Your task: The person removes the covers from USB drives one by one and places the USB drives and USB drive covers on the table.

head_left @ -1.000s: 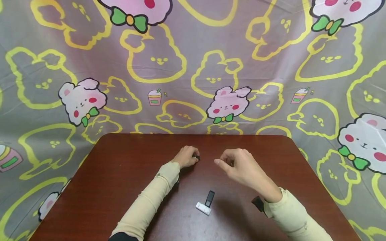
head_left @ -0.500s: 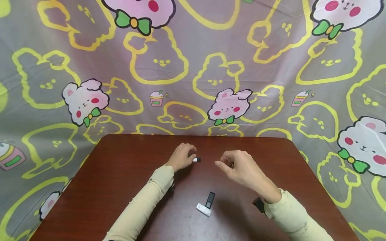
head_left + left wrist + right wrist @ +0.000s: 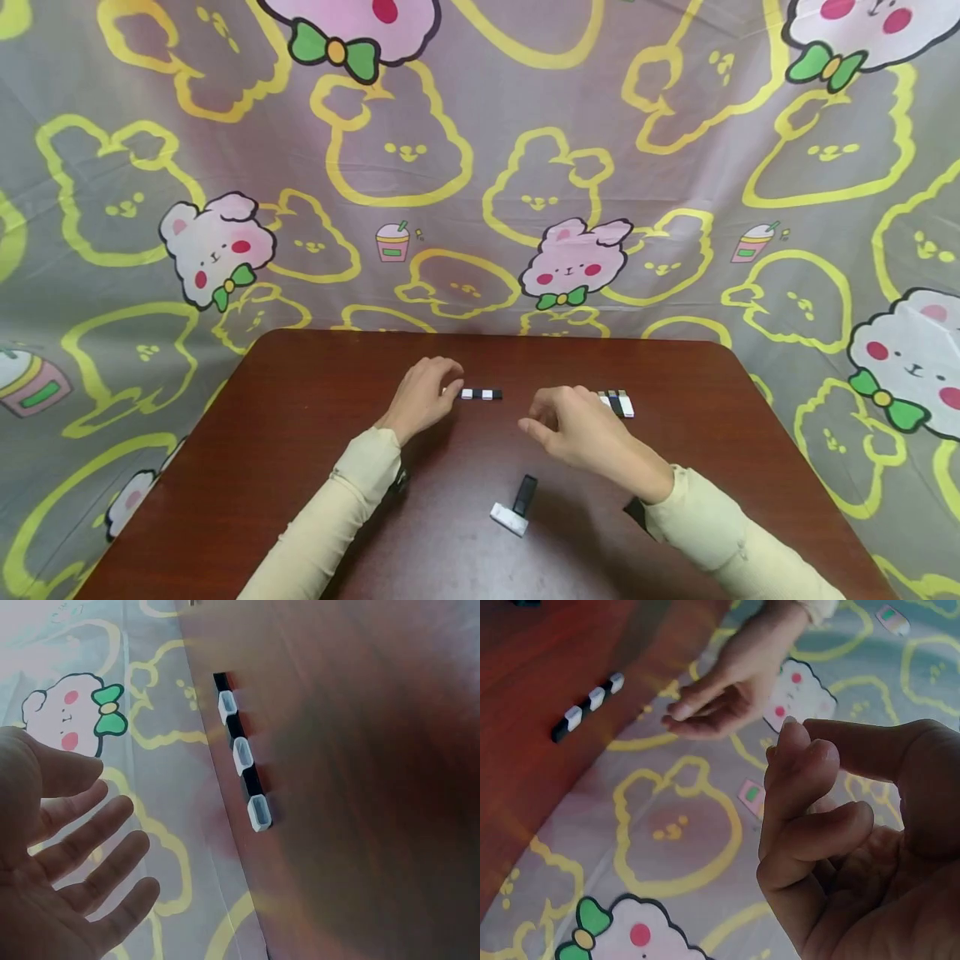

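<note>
Near the table's far edge lies a straight row of small black and white caps [image 3: 482,394], alternating in colour. In the left wrist view the white ones [image 3: 243,753] look hollow. My left hand [image 3: 426,398] hovers at the row's left end with fingers spread and relaxed, holding nothing; in the left wrist view [image 3: 67,847] a gap separates it from the caps. My right hand [image 3: 581,429] hangs above the table right of the row. Its fingers [image 3: 810,844] are loosely curled, with nothing visible in them. Beyond it lie several black and white USB sticks [image 3: 617,405], metal connectors pointing away.
Closer to me, a white block [image 3: 509,518] and a black block [image 3: 526,494] lie touching at an angle on the brown table [image 3: 300,450]. A patterned cloth [image 3: 450,167] hangs behind the table's far edge.
My left hand has let go of a dark cap and drawn back left, uncovering the row. My right hand has shifted slightly left and lower, and the USB sticks beyond it now show.
</note>
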Available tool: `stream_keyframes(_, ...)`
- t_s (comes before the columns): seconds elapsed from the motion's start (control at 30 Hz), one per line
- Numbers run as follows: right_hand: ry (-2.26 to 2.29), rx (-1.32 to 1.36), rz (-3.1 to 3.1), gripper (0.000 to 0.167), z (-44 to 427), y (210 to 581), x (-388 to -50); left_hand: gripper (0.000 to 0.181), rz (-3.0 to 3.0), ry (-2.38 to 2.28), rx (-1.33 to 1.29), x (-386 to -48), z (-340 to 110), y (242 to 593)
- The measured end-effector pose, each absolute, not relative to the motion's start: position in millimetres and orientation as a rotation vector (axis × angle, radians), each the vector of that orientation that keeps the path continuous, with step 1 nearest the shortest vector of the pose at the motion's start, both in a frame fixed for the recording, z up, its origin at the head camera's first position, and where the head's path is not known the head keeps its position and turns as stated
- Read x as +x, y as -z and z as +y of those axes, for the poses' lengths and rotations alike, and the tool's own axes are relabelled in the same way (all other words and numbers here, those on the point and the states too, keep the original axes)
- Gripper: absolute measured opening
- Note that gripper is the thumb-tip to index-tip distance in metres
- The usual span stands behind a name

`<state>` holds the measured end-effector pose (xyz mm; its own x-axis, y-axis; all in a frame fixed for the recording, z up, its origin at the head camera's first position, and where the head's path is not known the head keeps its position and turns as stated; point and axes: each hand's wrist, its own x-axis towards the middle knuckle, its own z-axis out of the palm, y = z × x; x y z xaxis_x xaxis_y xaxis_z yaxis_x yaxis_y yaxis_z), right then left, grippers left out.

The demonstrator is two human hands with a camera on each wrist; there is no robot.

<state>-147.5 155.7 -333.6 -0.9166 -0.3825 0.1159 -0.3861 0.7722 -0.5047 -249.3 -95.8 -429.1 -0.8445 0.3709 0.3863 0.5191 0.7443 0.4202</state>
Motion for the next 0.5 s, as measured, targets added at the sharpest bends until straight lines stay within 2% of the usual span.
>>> stream_keyframes(0.3, -0.774, 0.739, -2.996, 0.01, 146, 355, -147, 0.016, -2.634, 0.829, -0.665, -224, -101, 425)
stream_keyframes(0.5, -0.653, 0.74, -3.069, 0.014, 139, 369, -141, 0.017, -2.65, 0.864, -0.643, -207, -105, 424)
